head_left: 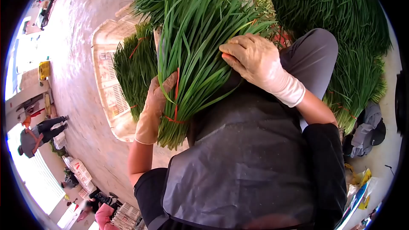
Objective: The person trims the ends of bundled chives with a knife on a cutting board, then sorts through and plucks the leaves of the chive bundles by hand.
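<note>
My left hand (pixel 154 106), in a pale, soiled glove, is closed round a bunch of garlic chives (pixel 200 55). A thin red tie (pixel 175 120) circles the bunch near its cut ends, which point toward me. The long green leaves fan out away from me. My right hand (pixel 257 66), also gloved, is closed with its fingers curled at the right side of the leaves. Something orange shows at its fingertips; I cannot make out whether it is a held thing or a bare fingertip.
A pale plastic crate (pixel 111 98) at the left holds tied chives (pixel 138 68). More chives (pixel 332 8) are heaped at the right, near my bent knee (pixel 317 51). A dark apron (pixel 243 157) covers my lap. Another person (pixel 36 136) stands far left on the concrete floor.
</note>
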Motion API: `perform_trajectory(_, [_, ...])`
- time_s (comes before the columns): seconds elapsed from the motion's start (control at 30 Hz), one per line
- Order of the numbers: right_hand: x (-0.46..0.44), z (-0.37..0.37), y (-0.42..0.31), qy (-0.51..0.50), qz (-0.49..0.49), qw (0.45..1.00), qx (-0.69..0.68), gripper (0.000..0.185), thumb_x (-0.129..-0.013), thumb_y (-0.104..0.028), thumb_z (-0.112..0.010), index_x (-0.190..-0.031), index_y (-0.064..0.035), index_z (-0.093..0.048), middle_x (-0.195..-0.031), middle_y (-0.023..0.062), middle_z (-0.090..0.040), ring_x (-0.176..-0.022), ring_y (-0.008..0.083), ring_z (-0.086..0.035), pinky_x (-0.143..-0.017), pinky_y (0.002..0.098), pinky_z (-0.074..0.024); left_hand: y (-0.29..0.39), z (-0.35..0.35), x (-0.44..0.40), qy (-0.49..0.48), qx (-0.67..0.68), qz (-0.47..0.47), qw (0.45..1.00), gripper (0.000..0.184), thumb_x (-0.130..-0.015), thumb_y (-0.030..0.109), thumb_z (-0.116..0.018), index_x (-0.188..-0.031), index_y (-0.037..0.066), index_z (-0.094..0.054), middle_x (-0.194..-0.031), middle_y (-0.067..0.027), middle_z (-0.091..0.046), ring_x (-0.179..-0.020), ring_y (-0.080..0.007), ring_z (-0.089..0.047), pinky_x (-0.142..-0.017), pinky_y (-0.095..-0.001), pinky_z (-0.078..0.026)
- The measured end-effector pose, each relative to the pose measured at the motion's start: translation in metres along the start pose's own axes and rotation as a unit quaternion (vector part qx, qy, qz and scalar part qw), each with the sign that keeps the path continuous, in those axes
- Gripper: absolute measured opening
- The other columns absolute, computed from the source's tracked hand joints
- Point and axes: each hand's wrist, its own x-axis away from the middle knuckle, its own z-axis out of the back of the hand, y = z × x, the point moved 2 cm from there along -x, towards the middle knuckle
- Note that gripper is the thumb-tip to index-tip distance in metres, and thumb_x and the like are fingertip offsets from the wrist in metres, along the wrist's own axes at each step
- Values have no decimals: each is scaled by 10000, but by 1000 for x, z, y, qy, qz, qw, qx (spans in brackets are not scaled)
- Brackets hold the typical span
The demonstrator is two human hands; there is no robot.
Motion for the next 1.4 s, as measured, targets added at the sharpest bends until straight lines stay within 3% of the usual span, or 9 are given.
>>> perform_trajectory(0.2, [8,-15,6,-108,-7,993,-39,324,-773,-229,-749,-1065,-129,-650,-731,23,-594,-703,195,-619,-605,342,-495,-2,1,-4,-5,-17,40,999,529,-890,368,-677,-1252,9,-539,-1088,-71,-647,-923,-131,-624,-787,-263,-512])
perform_trajectory(0.53, [-29,-17,0,-183,93,978,21,142,-779,-257,-699,-859,-160,-633,-968,8,-568,-1023,236,-534,-890,415,-411,-16,4,-21,-54,30,10,998,531,-881,335,-695,-1240,-32,-561,-1065,-95,-663,-892,-149,-639,-776,-273,-518])
perform_trajectory(0.7, [-32,-26,15,-296,62,948,-100,192,-812,-288,-679,-883,-113,-649,-847,60,-614,-878,253,-596,-799,384,-458,-36,21,-39,-68,45,39,996,551,-873,353,-703,-1245,-26,-556,-1075,-97,-660,-910,-155,-640,-782,-281,-525])
perform_trajectory(0.83, [-46,-32,10,-397,-42,894,-203,363,-883,-415,-617,-1003,-75,-658,-725,131,-650,-688,306,-654,-633,387,-507,-37,21,-42,-66,51,52,995,540,-873,343,-705,-1247,-17,-557,-1076,-97,-663,-908,-153,-645,-786,-282,-533])
perform_trajectory(0.9, [-54,-30,8,-494,-240,811,-201,367,-900,-419,-586,-1048,-92,-663,-761,153,-664,-740,325,-662,-683,391,-516,-33,19,-40,-77,51,49,995,524,-876,334,-703,-1241,-14,-560,-1073,-94,-663,-903,-151,-646,-782,-277,-534])
perform_trajectory(0.93, [-51,-32,6,-424,-109,892,-116,366,-899,-420,-586,-1072,-110,-672,-800,154,-677,-772,333,-663,-701,399,-517,-29,16,-37,-88,50,45,994,509,-879,326,-701,-1235,-12,-564,-1069,-92,-664,-897,-148,-647,-779,-273,-534])
perform_trajectory(1.1, [-24,-38,1,-438,-86,890,-94,289,-865,-377,-625,-1021,-145,-698,-874,110,-686,-850,304,-657,-743,381,-505,-19,11,-33,-112,50,32,992,469,-886,302,-695,-1217,-8,-577,-1041,-78,-669,-881,-141,-647,-762,-266,-532])
perform_trajectory(1.17, [-25,-39,-5,-328,113,938,6,178,-825,-307,-644,-925,-169,-697,-900,47,-644,-903,254,-627,-793,350,-477,-20,10,-33,-108,40,36,993,458,-888,298,-693,-1213,-5,-581,-1030,-72,-670,-871,-138,-645,-755,-266,-532])
perform_trajectory(1.4, [-17,-50,-14,-375,131,918,23,123,-790,-250,-621,-851,-149,-655,-887,13,-607,-931,198,-600,-809,333,-461,-8,-1,-29,-108,22,44,993,426,-896,298,-683,-1193,6,-597,-1000,-50,-670,-826,-116,-637,-711,-255,-527])
